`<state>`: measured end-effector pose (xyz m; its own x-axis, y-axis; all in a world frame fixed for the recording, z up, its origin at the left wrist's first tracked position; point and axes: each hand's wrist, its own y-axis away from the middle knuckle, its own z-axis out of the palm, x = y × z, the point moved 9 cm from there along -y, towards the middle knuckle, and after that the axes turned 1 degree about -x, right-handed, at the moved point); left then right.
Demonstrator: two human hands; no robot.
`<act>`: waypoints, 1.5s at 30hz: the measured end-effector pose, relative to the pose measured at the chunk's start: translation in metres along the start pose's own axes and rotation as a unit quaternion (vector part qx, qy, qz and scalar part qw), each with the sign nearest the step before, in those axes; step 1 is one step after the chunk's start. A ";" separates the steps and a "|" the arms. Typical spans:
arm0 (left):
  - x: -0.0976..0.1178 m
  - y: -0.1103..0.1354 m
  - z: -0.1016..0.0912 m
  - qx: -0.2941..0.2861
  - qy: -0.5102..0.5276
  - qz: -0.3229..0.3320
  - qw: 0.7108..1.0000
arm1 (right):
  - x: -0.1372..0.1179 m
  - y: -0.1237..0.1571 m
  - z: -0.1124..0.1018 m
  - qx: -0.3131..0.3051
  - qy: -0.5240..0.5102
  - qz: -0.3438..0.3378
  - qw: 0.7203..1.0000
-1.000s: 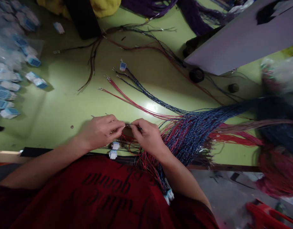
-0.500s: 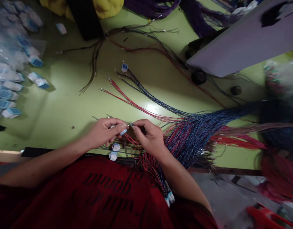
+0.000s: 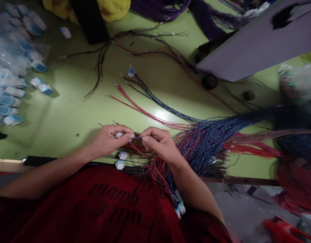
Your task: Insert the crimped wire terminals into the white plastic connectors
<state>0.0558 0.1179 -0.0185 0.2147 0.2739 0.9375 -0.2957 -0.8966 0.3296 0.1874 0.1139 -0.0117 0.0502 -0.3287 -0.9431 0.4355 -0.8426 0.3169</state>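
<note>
- Clock centre = the hands. Left hand (image 3: 113, 138) is closed round a white connector housing (image 3: 118, 135), mostly hidden, probably cupped to keep it steady.
- Right hand (image 3: 159, 141) pinches a thin dark wire (image 3: 137, 137), fingertips nearly meeting the left's; short grip for control, I'd guess. Can't tell if the wire's seated.
- Blue-black twisted wires (image 3: 203, 145) are heaped at 3 o'clock on the green counter (image 3: 69, 111), seemingly for easy right-hand reach.
- Clear plastic bag (image 3: 5, 60) at 10: loads of white-and-blue connector housings (image 3: 7, 100), some spilling out.
- Another clear bag (image 3: 298, 79), between 2 and 3: red and green bits, too blurry to name.
</note>
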 end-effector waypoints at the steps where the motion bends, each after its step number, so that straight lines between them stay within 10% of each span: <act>1: 0.003 0.000 -0.001 0.002 -0.009 0.018 1.000 | 0.002 0.000 0.002 -0.010 -0.003 0.007 1.000; 5: 0.006 0.002 0.003 -0.022 -0.011 0.045 0.999 | 0.006 -0.001 0.007 -0.028 0.014 0.024 0.999; 12: -0.025 0.003 0.015 -0.077 0.083 -0.098 0.989 | -0.005 -0.001 -0.007 0.070 0.097 -0.023 0.993; 20: -0.001 0.003 0.006 -0.003 -0.006 -0.025 1.000 | 0.002 0.000 -0.004 0.077 0.080 -0.002 0.994; 31: -0.031 0.004 0.019 -0.064 0.261 -0.123 0.955 | -0.006 0.006 -0.018 0.148 0.121 -0.022 0.981; 45: -0.031 0.006 0.026 -0.064 0.268 -0.155 0.949 | -0.016 0.010 -0.012 0.168 0.224 -0.074 0.957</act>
<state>0.0718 0.0946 -0.0486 -0.1846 0.6865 0.7033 -0.4138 -0.7034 0.5780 0.2017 0.1157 0.0058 0.4237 -0.0430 -0.9048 0.1571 -0.9802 0.1201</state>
